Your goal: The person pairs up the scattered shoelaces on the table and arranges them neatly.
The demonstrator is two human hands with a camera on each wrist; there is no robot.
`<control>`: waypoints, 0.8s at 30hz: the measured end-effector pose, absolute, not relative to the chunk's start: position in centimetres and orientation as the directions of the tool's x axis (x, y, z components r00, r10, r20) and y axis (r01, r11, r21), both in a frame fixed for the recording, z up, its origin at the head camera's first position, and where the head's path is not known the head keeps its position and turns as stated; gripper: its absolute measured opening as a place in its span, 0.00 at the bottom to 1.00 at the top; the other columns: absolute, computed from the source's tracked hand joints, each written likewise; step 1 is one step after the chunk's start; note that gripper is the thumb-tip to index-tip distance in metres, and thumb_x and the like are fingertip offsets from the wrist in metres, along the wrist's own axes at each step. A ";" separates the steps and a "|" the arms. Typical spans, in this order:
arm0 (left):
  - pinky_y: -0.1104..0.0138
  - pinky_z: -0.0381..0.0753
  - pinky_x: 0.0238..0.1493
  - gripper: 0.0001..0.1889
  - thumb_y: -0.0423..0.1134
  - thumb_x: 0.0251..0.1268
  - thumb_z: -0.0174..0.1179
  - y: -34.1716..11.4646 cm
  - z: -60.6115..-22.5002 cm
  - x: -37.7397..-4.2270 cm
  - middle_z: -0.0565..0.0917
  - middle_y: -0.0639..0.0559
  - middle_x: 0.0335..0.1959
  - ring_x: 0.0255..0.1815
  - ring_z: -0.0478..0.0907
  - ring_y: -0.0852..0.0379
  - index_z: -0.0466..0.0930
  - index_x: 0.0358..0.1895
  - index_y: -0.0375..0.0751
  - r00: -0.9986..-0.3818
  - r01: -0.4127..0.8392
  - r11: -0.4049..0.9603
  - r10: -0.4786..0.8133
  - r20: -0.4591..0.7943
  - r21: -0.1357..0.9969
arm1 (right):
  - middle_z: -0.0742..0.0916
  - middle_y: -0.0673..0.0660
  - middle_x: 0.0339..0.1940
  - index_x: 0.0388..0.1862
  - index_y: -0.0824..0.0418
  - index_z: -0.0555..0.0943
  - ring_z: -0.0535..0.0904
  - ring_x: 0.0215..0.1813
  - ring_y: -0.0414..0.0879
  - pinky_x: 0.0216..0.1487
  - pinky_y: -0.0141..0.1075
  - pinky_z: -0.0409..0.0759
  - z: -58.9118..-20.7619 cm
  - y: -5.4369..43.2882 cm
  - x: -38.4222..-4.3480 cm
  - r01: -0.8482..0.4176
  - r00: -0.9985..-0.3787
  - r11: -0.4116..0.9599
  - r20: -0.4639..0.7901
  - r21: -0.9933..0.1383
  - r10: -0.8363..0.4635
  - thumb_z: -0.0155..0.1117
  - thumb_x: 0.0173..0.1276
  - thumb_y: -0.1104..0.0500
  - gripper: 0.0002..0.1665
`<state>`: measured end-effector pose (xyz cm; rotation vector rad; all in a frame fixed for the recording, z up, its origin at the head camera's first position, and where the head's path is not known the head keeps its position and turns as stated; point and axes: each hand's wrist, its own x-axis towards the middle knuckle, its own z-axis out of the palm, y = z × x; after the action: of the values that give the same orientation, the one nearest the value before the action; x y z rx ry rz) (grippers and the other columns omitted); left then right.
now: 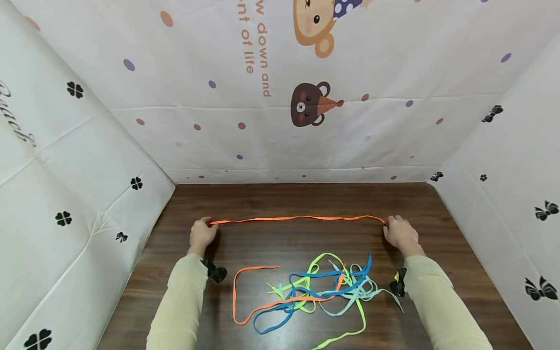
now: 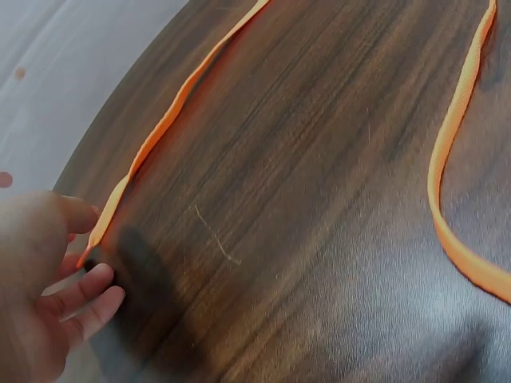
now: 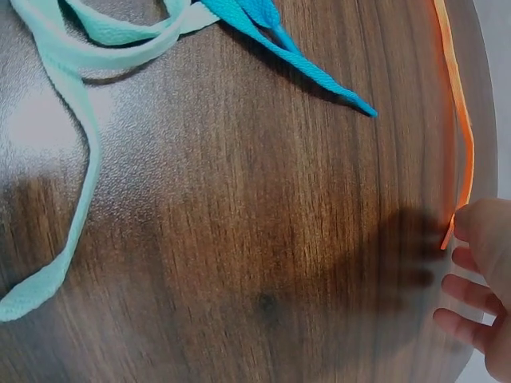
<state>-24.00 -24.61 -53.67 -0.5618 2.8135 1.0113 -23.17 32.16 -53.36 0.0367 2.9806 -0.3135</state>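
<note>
An orange shoelace stretches almost straight from side to side near the back of the table. Its left end is pinched by my left hand, thumb against finger, as the left wrist view shows of the same lace. At the other end, my right hand pinches the lace near its tip, which pokes out below the thumb. Closer to me lies a loose tangle of laces: a second orange shoelace, a blue shoelace, a yellow-green shoelace and a mint shoelace.
The dark wood table meets a white printed backdrop along its back edge. White sheets also rise at the left and right. Black wrist devices sit at both cuffs.
</note>
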 end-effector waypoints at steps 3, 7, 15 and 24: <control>0.45 0.66 0.54 0.25 0.42 0.65 0.52 -24.8 -53.7 -23.7 0.66 0.33 0.61 0.58 0.65 0.34 0.66 0.64 0.38 -0.935 -0.353 0.718 -0.293 -0.200 0.600 | 0.72 0.73 0.50 0.51 0.71 0.71 0.70 0.48 0.66 0.42 0.59 0.72 -53.3 32.3 -22.9 0.040 -0.989 0.975 -0.146 -0.218 0.008 0.50 0.68 0.58 0.19; 0.44 0.65 0.56 0.24 0.42 0.65 0.52 -25.1 -53.7 -23.6 0.65 0.33 0.61 0.59 0.64 0.34 0.67 0.62 0.37 -0.952 -0.306 0.731 -0.256 -0.170 0.610 | 0.71 0.73 0.51 0.52 0.70 0.72 0.70 0.48 0.66 0.42 0.59 0.72 -52.9 32.4 -22.9 0.023 -0.994 0.974 -0.114 -0.224 -0.003 0.50 0.68 0.57 0.19; 0.45 0.67 0.53 0.23 0.40 0.64 0.54 -24.7 -53.3 -23.3 0.65 0.34 0.61 0.56 0.69 0.37 0.69 0.60 0.36 -0.987 -0.161 0.794 -0.142 -0.079 0.586 | 0.73 0.71 0.51 0.52 0.67 0.73 0.71 0.49 0.66 0.40 0.59 0.73 -52.1 32.0 -22.8 -0.023 -0.998 0.979 -0.054 -0.202 -0.034 0.51 0.68 0.57 0.19; 0.45 0.70 0.50 0.22 0.40 0.63 0.56 -23.1 -52.3 -22.8 0.69 0.37 0.59 0.55 0.70 0.38 0.71 0.59 0.38 -0.999 -0.021 0.848 0.002 -0.043 0.529 | 0.76 0.70 0.46 0.49 0.66 0.76 0.73 0.45 0.65 0.40 0.57 0.73 -51.4 31.0 -22.1 -0.110 -0.994 0.976 0.039 -0.187 -0.105 0.56 0.65 0.58 0.16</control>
<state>-22.80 -23.13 -52.34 -0.0160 2.9795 0.8541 -22.12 31.04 -51.35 -0.1712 3.1513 -0.3006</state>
